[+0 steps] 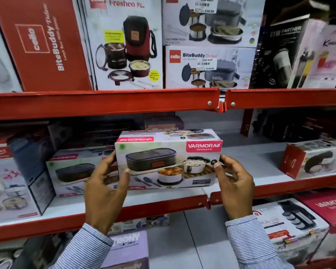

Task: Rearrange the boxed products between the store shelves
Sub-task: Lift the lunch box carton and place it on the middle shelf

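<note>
The Varmora lunch-box carton sits at the middle shelf, front face out, its base at or just above the shelf board; whether it rests fully on the board or is borne by the hands cannot be told from this angle. The left hand presses against its left end with the thumb laid over the lower front face, and the right hand presses on the right end with the thumb on the front corner. So each grip is closed on the carton, squeezing it between the two palms rather than pinching it.

Judged from this, one box is mid-placement on the middle shelf: it is either being set down or lifted off, and the rearranging as a whole looks far from finished.

Just to the left, touching or nearly so, stands a matching Varmora carton, partly hidden by the left hand. Beyond it a dark blue box leans. To the right the shelf board is bare until a red-ended box, well apart, so there is free room on that side. Behind, darker cartons fill the rear and would limit how deep the held box can slide.

Above, the upper shelf carries Cello BiteBuddy boxes packed tightly. Below, a purple box stands near the sleeves.
</note>
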`<state>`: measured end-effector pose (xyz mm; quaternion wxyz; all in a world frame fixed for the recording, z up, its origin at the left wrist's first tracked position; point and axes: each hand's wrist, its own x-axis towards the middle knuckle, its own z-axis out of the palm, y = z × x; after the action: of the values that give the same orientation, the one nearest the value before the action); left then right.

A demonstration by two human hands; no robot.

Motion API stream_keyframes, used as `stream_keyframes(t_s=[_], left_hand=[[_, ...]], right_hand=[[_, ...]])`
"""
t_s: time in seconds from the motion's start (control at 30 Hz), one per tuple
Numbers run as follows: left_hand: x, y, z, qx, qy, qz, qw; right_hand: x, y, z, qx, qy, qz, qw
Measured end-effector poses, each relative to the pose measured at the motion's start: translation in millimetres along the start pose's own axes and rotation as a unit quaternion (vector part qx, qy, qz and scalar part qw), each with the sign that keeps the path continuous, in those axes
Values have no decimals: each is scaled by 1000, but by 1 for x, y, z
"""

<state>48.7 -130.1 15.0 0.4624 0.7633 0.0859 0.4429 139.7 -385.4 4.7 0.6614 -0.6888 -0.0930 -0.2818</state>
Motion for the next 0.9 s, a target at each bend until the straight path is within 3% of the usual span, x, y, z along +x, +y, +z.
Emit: stream_keyframes(t_s=[0.33,0.57,0.9], left_hand=[[9,-31,-80,26,78,-11,997],[6,-76,-135,120,109,-43,986],[5,-116,-146,176,71,-74,979]], right_hand=[[-36,-14,73,25,-85,2,996],[-84,-4,142,33,-146,10,989],[-104,19,171,-14,-182,32,983]])
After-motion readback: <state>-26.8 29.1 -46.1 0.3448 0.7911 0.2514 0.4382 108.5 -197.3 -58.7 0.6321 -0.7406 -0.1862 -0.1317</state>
